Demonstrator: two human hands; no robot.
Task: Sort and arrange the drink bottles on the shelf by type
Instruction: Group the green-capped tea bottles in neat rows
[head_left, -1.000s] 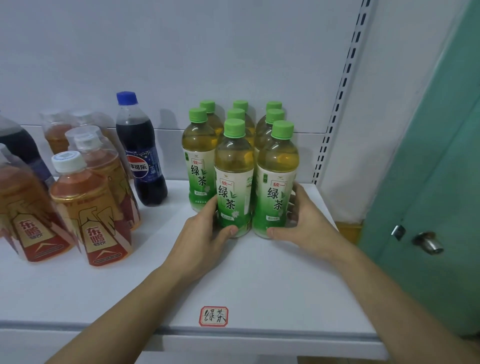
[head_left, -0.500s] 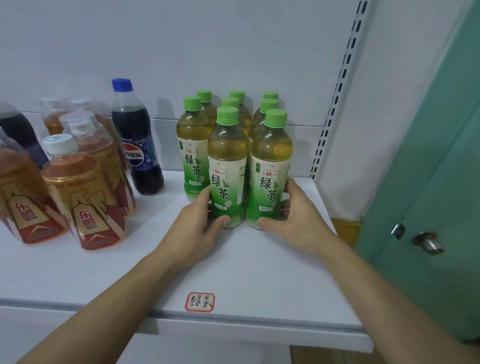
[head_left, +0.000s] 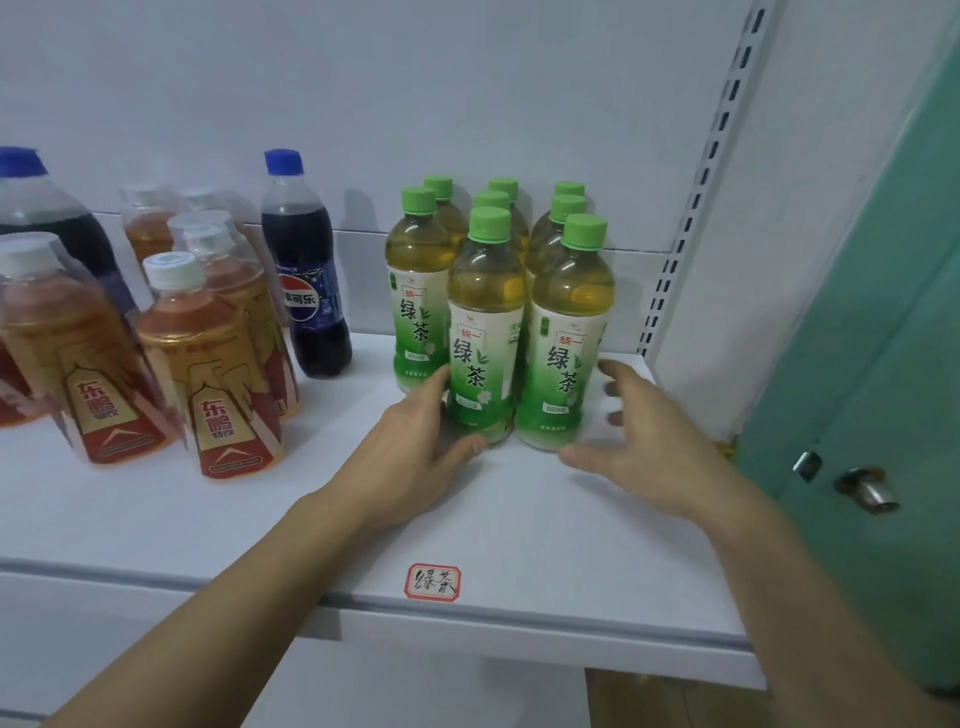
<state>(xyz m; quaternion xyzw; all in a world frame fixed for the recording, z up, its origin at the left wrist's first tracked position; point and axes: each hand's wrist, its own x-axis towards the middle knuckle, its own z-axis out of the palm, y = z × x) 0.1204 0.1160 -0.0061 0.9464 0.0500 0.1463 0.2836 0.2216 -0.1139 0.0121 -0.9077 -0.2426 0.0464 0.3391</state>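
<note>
From the head view I see a white shelf (head_left: 519, 525) with a cluster of green teas (head_left: 498, 312), green-capped and upright, standing packed together at about one o'clock from the frame centre, hard against the back panel. My left hand (head_left: 415, 457) sits at six o'clock of that cluster, its grip curled round the base of the front middle tea (head_left: 485, 332), thumb at the bottle's foot and fingers wrapped behind its left side. My right hand (head_left: 644, 447) is at four o'clock of the cluster, its grip spread with fingers loose and apart, just beside the front right tea (head_left: 569, 338) but not touching it as far as I can tell; the fingers are blurred. At nine o'clock of the teas, a little apart, a cola (head_left: 306, 275) with a blue cap stands upright. Further toward nine o'clock stand several orange drinks (head_left: 208, 353) with white caps and red-gold labels, close together, and a second dark blue-capped bottle (head_left: 47, 218) behind them at the left edge. A red-bordered tag (head_left: 434, 582) with handwriting is stuck on the shelf's front lip at six o'clock. At three o'clock runs a slotted upright (head_left: 696, 197), and beyond it a teal door (head_left: 893, 332) with a metal knob (head_left: 865, 488).
</note>
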